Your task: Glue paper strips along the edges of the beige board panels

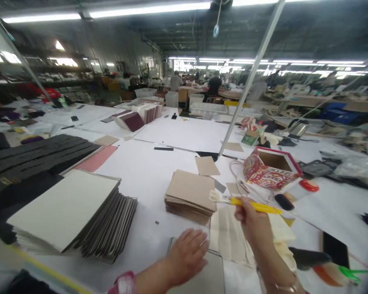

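My right hand (254,222) is closed around a yellow-handled brush (251,204), whose bristles point left over a stack of brown card squares (188,196). My left hand (187,255) lies flat with fingers together and extended on a grey board (208,277) at the table's near edge. Cream sheets (230,237) lie between the two hands.
A fanned stack of white-topped boards (70,212) sits at the left, with black panels (33,157) behind it. A red patterned box (271,169) stands at the right, beside a glue bottle (297,194). A slanted metal pole (248,81) rises from the table. People work far back.
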Available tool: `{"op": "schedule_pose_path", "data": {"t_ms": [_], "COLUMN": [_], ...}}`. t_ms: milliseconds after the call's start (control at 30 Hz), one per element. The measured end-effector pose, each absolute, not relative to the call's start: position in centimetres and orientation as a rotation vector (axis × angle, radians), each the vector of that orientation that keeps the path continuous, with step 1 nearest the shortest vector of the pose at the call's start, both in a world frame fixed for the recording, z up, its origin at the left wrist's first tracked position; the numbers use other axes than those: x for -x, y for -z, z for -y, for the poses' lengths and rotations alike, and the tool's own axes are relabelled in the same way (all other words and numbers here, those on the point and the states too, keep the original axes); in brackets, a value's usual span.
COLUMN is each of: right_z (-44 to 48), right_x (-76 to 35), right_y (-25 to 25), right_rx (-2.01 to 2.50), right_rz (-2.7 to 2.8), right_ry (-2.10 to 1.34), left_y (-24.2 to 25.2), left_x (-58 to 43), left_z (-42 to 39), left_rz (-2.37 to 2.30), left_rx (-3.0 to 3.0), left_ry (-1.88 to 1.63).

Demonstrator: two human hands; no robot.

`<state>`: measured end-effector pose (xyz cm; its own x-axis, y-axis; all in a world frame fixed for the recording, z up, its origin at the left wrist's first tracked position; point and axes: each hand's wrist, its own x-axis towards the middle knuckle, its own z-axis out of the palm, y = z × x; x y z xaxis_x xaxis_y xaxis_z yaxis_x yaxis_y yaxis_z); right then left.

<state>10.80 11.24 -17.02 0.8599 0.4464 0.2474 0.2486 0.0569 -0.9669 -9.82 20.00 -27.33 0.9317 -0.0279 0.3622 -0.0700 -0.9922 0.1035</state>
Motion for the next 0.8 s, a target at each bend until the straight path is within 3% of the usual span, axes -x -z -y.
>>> {"op": "schedule_pose_path", "data": {"t_ms": [100, 233, 433, 600, 800], "right_z": [-19.4, -26.5, -30.9, -30.8, -22.8], "right_x": [-9.7, -8.4, -11.0, -14.6, -19.7], "right_y": [15.9, 17.7, 20.4, 20.8, 20.0], "right_rx": [1.522, 1.599, 1.779, 1.857, 2.053], "right_rz": [0.710, 0.820, 0.860, 0.768, 0.626], "right_ry": [-0.421, -0.614, -0.490, -0.350, -0.156], "left_y": [24.6, 25.4, 26.7, 26.4, 25.5], "left_x": [4.7, 1.3, 1.3, 0.9, 0.3], "left_z": [-23.8, -26.2, -26.3, -26.6, -27.5], "left_rz": [-0.065, -0.220, -0.222, -0.198, -0.262], "left_rx": [-3.033, -3.015, -2.976, -3.002, -2.978], "left_ry": [-0.581, -0.430, -0.490, -0.438, -0.362]}}
